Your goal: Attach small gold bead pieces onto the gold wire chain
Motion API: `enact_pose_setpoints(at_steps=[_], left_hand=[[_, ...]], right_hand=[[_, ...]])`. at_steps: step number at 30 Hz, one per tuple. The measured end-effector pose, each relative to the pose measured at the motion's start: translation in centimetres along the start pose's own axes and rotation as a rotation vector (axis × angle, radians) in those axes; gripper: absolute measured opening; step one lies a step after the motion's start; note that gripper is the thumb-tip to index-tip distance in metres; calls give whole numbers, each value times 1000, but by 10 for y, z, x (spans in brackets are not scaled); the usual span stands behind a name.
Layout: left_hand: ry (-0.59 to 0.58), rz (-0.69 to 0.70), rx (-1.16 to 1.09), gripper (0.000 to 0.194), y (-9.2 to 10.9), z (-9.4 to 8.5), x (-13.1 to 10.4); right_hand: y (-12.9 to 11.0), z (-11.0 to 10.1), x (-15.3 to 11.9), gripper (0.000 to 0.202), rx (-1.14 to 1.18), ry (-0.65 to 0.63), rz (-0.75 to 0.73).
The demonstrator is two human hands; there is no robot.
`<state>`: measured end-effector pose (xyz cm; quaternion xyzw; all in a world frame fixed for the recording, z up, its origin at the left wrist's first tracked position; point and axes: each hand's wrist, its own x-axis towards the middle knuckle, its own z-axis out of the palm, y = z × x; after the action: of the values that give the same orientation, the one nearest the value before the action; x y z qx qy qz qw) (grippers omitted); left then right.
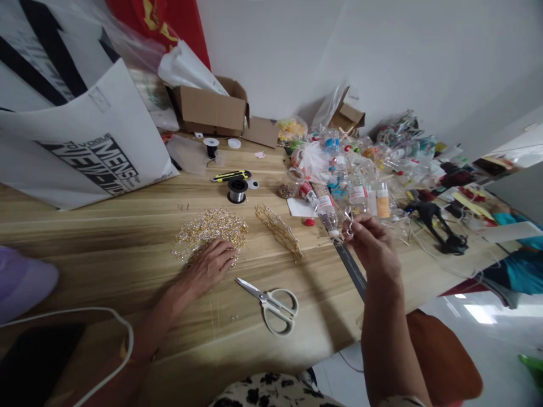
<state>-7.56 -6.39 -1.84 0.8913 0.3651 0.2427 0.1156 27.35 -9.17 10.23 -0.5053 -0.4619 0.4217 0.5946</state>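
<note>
My left hand [212, 263] rests on the lower edge of a loose pile of gold and clear beaded pieces [203, 229]. Its fingers are bent loosely over the beads, and I see nothing lifted in them. Raised over the right part of the table, my right hand [377, 246] is closed, pinching a small looped piece of shiny wire [349, 221]. Between the hands lies a bundle of gold beaded strands [282, 232]. Scissors with pale handles [275, 308] lie slightly apart in front of me, and a few tiny clear bits [234, 317] sit left of them.
Behind the pile are a spool of silvery wire [237, 191], a yellow-black cutter knife [231, 176] and a dark spool [211, 148]. Plastic bottles [326, 209] crowd the right. A large paper bag [85, 141] and a cardboard box [212, 110] stand at back left.
</note>
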Motion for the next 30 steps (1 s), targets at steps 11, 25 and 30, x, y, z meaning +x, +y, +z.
enact_pose_setpoints(at_steps=[11, 25, 30], left_hand=[[-16, -9, -11, 20, 1, -2, -2], [-34, -16, 9, 21, 4, -5, -2], [-29, -19, 2, 22, 4, -6, -2]], right_hand=[[25, 2, 39, 19, -165, -96, 10], [92, 52, 134, 30, -489, -348, 13], [116, 70, 153, 23, -592, -414, 1]])
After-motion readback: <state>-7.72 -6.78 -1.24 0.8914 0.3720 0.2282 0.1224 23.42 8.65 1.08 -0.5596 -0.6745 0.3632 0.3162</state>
